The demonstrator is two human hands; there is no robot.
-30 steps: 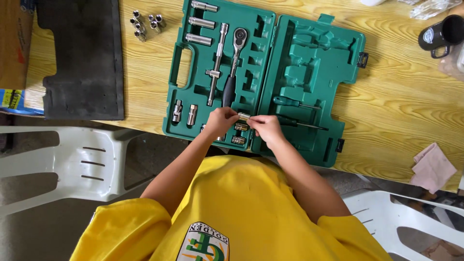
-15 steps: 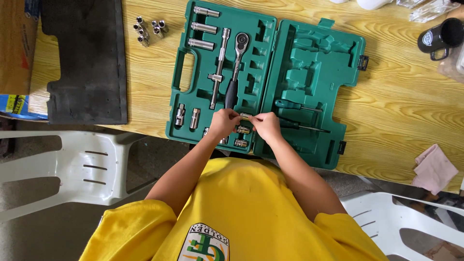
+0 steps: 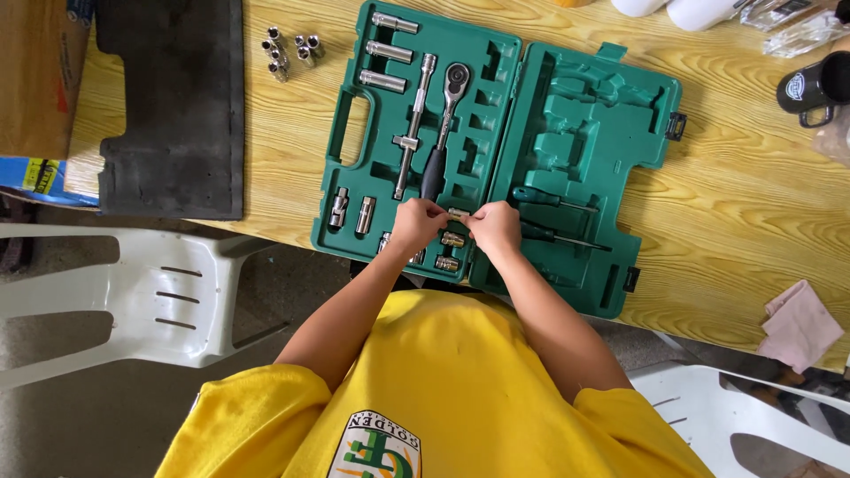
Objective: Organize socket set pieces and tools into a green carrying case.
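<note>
An open green tool case (image 3: 567, 133) lies on the wooden table (image 3: 735, 212). My left hand (image 3: 414, 226) and my right hand (image 3: 494, 228) meet over the case's near edge, both pinching one small silver socket (image 3: 457, 213) between their fingertips. Two more sockets (image 3: 450, 251) sit in slots just below it. A ratchet with a black grip (image 3: 444, 124) and a silver sliding bar (image 3: 413, 128) rest in the left half. Two screwdrivers (image 3: 553, 217) lie in the right half.
Several loose sockets (image 3: 288, 49) sit on the table at the back left beside a black foam sheet (image 3: 168, 106). A black mug (image 3: 815, 84) stands at the far right, a pink cloth (image 3: 801, 323) near the front right edge. White plastic chairs (image 3: 115, 292) flank me.
Both hands stay together on the small socket. The view has shifted slightly, so the case and table appear a little further right and lower.
</note>
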